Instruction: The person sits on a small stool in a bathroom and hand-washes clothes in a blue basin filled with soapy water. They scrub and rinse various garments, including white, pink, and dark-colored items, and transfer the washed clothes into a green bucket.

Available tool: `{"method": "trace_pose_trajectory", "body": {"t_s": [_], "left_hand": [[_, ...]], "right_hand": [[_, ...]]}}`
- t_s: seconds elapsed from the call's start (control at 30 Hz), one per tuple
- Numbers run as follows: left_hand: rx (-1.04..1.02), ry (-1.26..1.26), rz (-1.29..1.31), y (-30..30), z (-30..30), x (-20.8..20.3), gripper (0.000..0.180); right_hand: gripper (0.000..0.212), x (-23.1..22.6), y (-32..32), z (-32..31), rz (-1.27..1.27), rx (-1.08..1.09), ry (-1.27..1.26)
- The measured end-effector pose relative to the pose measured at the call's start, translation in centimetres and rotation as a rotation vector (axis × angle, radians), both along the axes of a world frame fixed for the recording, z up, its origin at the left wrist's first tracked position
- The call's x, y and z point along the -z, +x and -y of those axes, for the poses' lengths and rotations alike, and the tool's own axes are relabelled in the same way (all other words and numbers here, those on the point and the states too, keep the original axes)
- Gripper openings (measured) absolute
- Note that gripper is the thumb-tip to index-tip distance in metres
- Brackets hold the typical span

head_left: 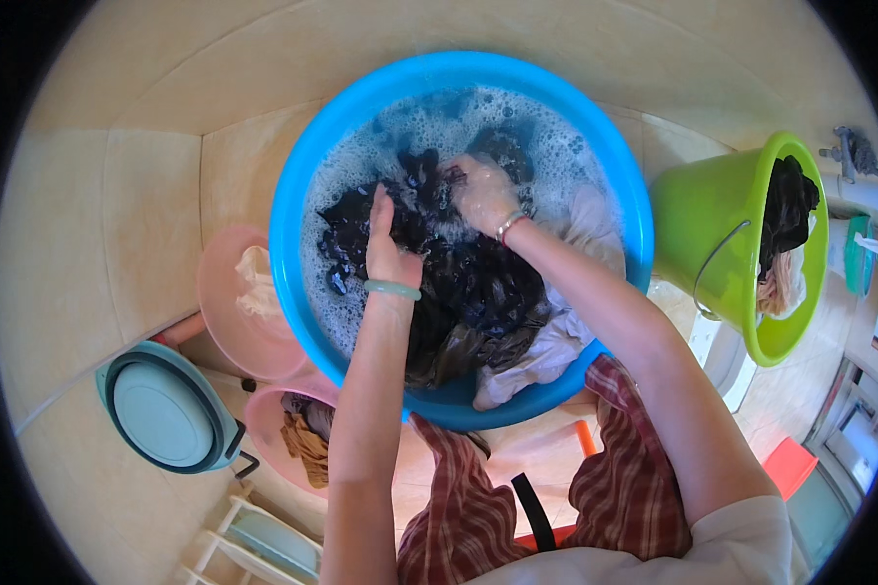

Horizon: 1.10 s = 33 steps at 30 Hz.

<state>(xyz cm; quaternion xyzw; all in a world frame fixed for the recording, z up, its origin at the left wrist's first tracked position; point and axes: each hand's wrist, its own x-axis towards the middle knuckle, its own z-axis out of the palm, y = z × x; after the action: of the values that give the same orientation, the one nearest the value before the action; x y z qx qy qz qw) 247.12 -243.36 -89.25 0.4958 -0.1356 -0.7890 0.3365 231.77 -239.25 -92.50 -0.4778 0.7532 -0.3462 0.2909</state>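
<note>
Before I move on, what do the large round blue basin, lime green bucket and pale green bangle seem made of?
Blue basin: probably plastic, satin finish; thick, evenly coloured rim.
Lime green bucket: likely plastic; soft sheen on smooth walls.
Pale green bangle: perhaps polished stone, glass or plastic; smooth and glossy, but unclear which.

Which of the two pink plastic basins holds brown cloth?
The lower round pink plastic basin, nearer the left forearm: brown cloth lies in it, while the upper pink basin shows only pale cloth.
</note>
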Motion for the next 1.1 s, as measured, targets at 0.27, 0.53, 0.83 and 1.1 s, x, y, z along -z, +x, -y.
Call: {"method": "trace_pose_trajectory", "body": {"t_s": [0.27, 0.53, 0.83, 1.1], "left_hand": [[0.167, -0.093, -0.421, 0.7, -0.4, -6.1, 0.052], [0.139, -0.214, -0.286, 0.0, -4.0, -8.0, 0.038], [-0.064, -0.027, 0.157, -2.4, -4.3, -5.9, 0.031], [0.117, -0.339, 0.141, 1.3, -1.1, -3.0, 0.049]], "right_hand": [[0.014, -14.2, 5.9, -6.5, -0.028, -0.510, -0.502], [0.025, -15.2, 9.1, -4.9, -0.320, -0.451, -0.679], [0.020, -9.5, 1.4, -0.6, -0.177, -0.086, -0.588], [0.019, -1.5, -2.1, -3.4, -0.338, -0.113, -0.299]]}}
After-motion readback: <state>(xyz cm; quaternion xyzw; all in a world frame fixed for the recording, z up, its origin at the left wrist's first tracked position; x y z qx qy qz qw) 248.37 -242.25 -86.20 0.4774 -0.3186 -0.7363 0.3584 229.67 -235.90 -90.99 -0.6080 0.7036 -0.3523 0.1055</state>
